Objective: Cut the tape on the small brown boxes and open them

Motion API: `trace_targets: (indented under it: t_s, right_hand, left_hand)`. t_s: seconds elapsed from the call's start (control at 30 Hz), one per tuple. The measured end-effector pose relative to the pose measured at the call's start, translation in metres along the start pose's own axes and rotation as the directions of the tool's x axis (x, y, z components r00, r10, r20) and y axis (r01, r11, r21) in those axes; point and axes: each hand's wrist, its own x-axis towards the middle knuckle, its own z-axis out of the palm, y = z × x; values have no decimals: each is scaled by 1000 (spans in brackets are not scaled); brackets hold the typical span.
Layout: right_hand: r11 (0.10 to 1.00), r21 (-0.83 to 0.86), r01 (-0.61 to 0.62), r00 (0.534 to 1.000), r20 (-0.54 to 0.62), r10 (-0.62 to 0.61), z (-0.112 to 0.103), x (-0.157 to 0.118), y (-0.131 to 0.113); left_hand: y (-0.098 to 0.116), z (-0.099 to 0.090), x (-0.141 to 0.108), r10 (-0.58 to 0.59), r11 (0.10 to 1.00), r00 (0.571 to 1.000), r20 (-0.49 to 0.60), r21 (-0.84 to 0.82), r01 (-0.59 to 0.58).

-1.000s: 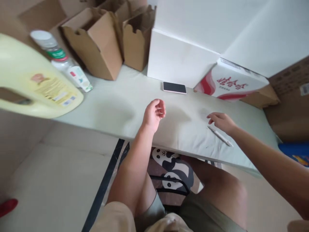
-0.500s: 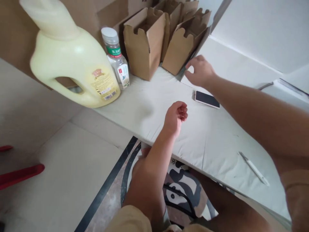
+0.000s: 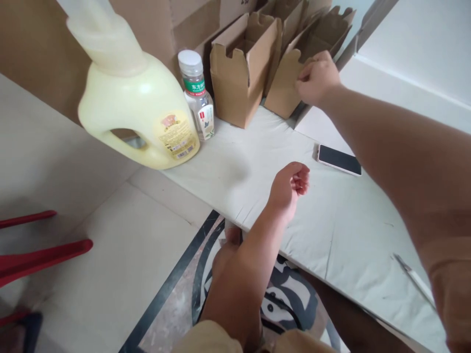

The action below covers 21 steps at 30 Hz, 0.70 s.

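Observation:
My right hand [image 3: 318, 77] is at the upper edge of the right-hand brown cardboard box [image 3: 283, 90], its fingers bent and closed on the box's notched side; the fingertips are partly hidden. This box leans, open at the top, beside another open cardboard box [image 3: 230, 88]. Over the middle of the covered table [image 3: 253, 147], my left hand [image 3: 290, 185] is loosely curled with nothing visible in it. A phone [image 3: 339, 159] with a dark screen lies between my left hand and my right forearm.
A large pale yellow jug [image 3: 132, 103] stands at the table's left end, next to a clear bottle [image 3: 198, 98] with a white cap. More open boxes [image 3: 285, 12] are behind. A white-handled craft knife [image 3: 415, 279] lies at the right. Red legs [image 3: 47, 255] stick out at lower left.
My right hand has moved up and away from the table surface to the leaning box's edge, its fingers closing there. My left hand stays curled. The view has shifted left.

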Motion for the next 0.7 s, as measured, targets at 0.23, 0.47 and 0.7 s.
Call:
trace_targets:
  t_s: [0.23, 0.47, 0.7]
  right_hand:
    - [992, 8, 122, 991, -61, -121, -34, -103, -32]
    - [972, 79, 219, 832, -536, -144, -98, -318, 22]
    - [957, 288, 44, 509, -830, 226, -76, -441, 76]
  left_hand:
    - [-9, -6, 0, 337, 927, 918, -208, 245, -284]
    - [-3, -26, 1, 807, 553, 558, -191, 576, -603]
    - [-56, 14, -2, 265, 515, 642, 719, 458, -725]
